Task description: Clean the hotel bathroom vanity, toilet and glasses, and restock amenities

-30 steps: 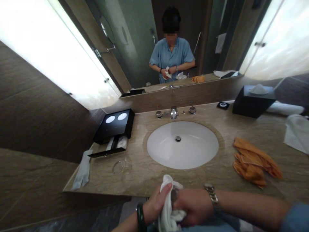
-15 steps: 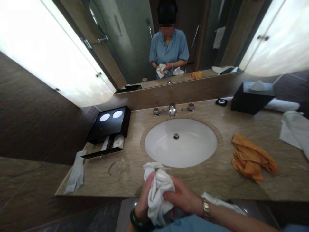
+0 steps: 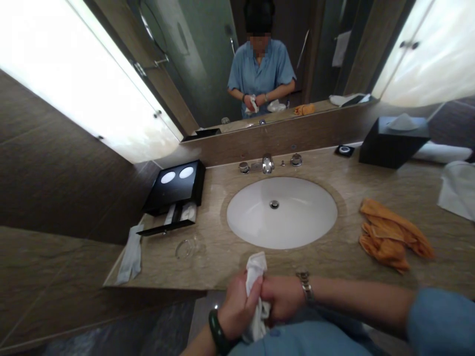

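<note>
My left hand point(image 3: 239, 301), with a dark green bangle at the wrist, is closed around a white cloth point(image 3: 256, 267) just in front of the counter's front edge. Pressed against it, my right hand point(image 3: 284, 296) has its fingers curled into the same cloth; a metal watch circles that wrist. One end of the cloth sticks up between the hands, and the rest hangs down below them. Beyond the hands lies the white oval sink point(image 3: 252, 217). Whatever may be wrapped inside the cloth is hidden.
An orange cloth point(image 3: 389, 235) lies right of the sink, before a black tissue box point(image 3: 393, 143). On the left are a black box point(image 3: 174, 188) with its drawer out, a clear glass point(image 3: 185, 247) and a pale cloth strip point(image 3: 130, 254). The faucet point(image 3: 267, 163) stands behind the sink.
My hands have closed more tightly on the white cloth, which is now bunched narrower. My right forearm has swung up to lie more level, and the view has shifted slightly.
</note>
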Action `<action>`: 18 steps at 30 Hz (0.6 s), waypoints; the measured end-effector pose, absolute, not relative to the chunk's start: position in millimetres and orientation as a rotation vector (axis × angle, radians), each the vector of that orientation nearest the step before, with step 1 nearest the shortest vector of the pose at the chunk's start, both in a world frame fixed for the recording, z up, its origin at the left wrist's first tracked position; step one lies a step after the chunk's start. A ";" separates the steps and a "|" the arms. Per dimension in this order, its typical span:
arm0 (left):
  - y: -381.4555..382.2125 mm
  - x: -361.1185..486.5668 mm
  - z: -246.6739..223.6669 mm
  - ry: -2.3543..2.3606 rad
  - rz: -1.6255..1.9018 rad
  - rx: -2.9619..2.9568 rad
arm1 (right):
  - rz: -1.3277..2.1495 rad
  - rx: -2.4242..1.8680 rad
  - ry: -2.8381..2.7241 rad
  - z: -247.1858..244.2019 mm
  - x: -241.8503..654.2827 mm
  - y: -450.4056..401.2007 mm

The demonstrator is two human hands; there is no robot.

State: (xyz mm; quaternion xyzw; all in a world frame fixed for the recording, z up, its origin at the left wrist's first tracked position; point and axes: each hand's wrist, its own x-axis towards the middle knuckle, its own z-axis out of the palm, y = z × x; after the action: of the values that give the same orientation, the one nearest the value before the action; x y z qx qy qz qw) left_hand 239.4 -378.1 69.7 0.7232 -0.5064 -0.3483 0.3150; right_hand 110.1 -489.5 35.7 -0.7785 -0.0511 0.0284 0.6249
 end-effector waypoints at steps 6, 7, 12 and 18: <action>-375.6 252.3 91.8 -1.039 -0.888 1.820 | -0.225 -0.656 0.346 40.4 105.8 -461.8; -374.7 253.8 90.1 -0.848 -0.922 1.763 | -0.262 -0.593 0.364 44.2 107.3 -457.3; -404.9 260.7 70.4 -0.310 -0.930 1.488 | -0.472 -1.349 0.289 39.8 130.0 -457.2; -423.5 245.7 54.7 -0.350 -0.625 1.561 | -0.585 -1.788 0.239 28.1 144.6 -498.4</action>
State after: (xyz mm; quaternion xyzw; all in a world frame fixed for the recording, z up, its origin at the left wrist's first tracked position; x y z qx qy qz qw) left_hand 245.7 -423.5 54.7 0.6880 -0.1542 -0.2756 0.6533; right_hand 144.6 -498.4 28.1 -0.7659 0.1024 -0.2504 0.5832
